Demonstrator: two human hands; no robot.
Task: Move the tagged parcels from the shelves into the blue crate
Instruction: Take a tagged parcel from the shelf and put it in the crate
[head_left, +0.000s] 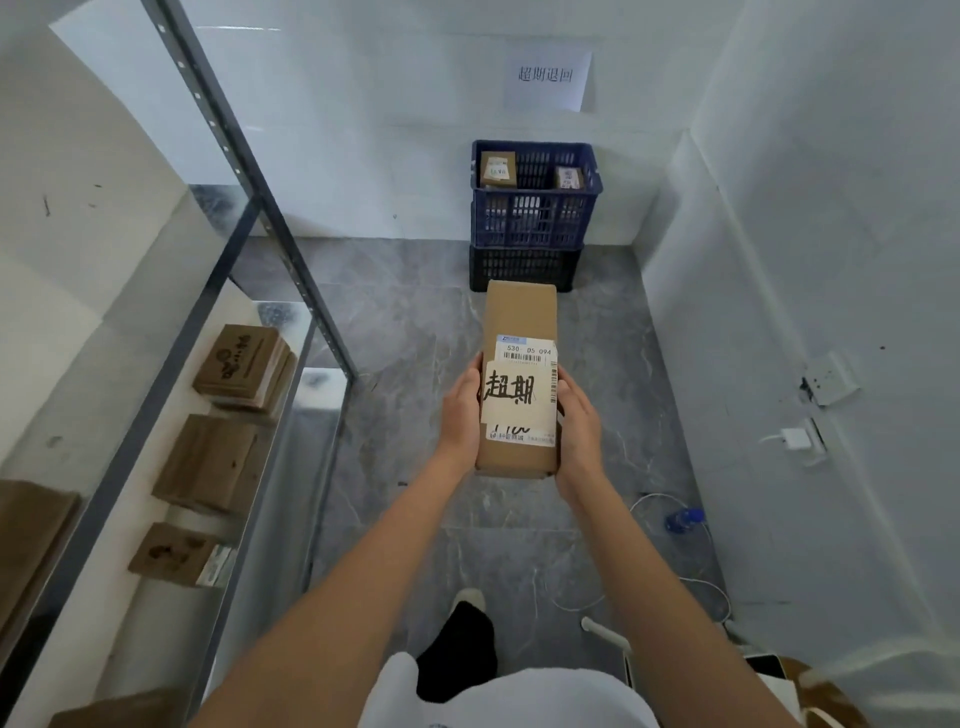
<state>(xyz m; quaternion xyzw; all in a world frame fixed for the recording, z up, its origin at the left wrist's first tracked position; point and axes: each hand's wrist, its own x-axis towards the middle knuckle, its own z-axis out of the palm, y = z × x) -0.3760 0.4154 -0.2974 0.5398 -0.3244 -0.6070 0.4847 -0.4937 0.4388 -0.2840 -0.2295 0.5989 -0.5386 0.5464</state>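
I hold a long brown cardboard parcel (521, 317) out in front of me over the grey floor. It carries a shipping label and a white tag with large handwritten characters. My left hand (461, 410) grips its left side and my right hand (576, 423) grips its right side. The blue crate (535, 221) stands ahead against the back wall, stacked on a black crate (522, 270). Two small tagged parcels (498, 169) lie inside the blue crate.
A metal shelf unit (291, 260) runs along my left with several brown parcels (241, 366) on its lower shelf. White walls close in at the right. A blue bottle (684, 519) and white cables (696, 587) lie on the floor at the right.
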